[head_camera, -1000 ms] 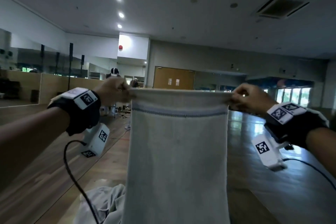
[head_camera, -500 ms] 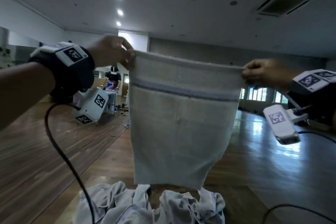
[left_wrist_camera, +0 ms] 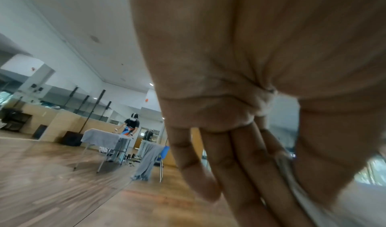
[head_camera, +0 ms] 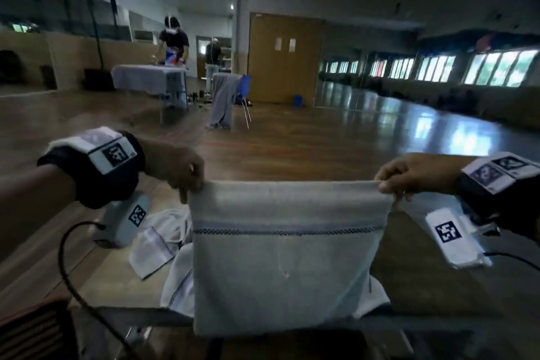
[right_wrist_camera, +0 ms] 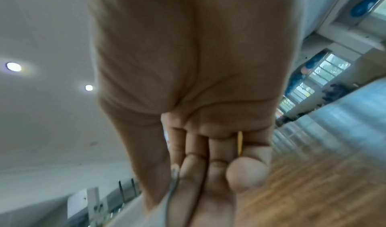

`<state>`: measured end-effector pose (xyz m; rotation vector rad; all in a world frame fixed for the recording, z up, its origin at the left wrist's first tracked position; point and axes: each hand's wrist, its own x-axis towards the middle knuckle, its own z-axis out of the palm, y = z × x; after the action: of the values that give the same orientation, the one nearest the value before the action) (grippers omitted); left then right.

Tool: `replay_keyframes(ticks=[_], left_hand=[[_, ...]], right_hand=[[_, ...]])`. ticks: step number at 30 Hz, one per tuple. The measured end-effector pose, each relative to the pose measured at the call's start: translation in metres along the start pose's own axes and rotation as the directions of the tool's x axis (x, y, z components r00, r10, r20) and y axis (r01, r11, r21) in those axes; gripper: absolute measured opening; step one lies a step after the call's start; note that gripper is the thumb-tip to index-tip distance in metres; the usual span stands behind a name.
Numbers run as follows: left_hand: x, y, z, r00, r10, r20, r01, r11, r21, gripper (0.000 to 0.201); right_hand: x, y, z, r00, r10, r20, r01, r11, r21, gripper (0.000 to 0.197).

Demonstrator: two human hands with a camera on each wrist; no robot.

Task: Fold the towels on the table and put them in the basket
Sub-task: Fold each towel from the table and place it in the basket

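A pale grey towel with a dark stitched stripe hangs spread between my hands over the near edge of the table. My left hand pinches its top left corner. My right hand pinches the top right corner. Behind it, several loose white towels lie crumpled on the table. In the left wrist view my left hand fills the frame, with towel cloth blurred beside its fingers. In the right wrist view my right hand holds the towel's edge between thumb and fingers. A dark slatted basket shows at the lower left.
Black cables hang from both wrists over the table. Across the wooden floor stand another covered table with a person at it and a blue chair draped with cloth.
Both hands have come down from head height to just above the table, carrying the stretched towel with them. Its lower edge now hangs past the table's near edge.
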<state>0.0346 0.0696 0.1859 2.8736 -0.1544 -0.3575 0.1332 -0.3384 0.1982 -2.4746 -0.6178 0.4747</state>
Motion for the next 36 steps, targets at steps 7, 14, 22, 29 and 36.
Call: replay_keyframes(ticks=[7, 14, 22, 29, 36], left_hand=[[0.054, -0.048, 0.17, 0.981, 0.073, 0.181, -0.082, 0.996, 0.039, 0.008], [0.111, -0.064, 0.232, 0.721, -0.097, -0.686, -0.18, 0.93, -0.321, 0.002], [0.183, -0.087, 0.218, 0.665, -0.263, -0.699, -0.088, 0.902, -0.422, 0.009], [0.216, -0.1, 0.223, 0.888, -0.314, -0.336, 0.169, 0.902, -0.397, 0.014], [0.21, -0.098, 0.219, 0.893, -0.262, -0.367, 0.068, 0.882, -0.466, 0.016]], right_hand=[[0.051, 0.101, 0.154, 0.932, 0.141, 0.334, -0.12, 0.989, -0.083, 0.016], [0.101, 0.141, 0.202, 0.881, 0.124, -0.456, -0.077, 0.99, 0.12, 0.003], [0.177, 0.121, 0.199, 0.74, 0.066, -0.67, -0.025, 0.997, 0.071, 0.009], [0.226, 0.12, 0.209, 0.916, 0.221, -0.335, -0.254, 0.966, -0.056, 0.016], [0.223, 0.12, 0.215, 0.964, 0.255, -0.075, -0.265, 0.943, -0.202, 0.026]])
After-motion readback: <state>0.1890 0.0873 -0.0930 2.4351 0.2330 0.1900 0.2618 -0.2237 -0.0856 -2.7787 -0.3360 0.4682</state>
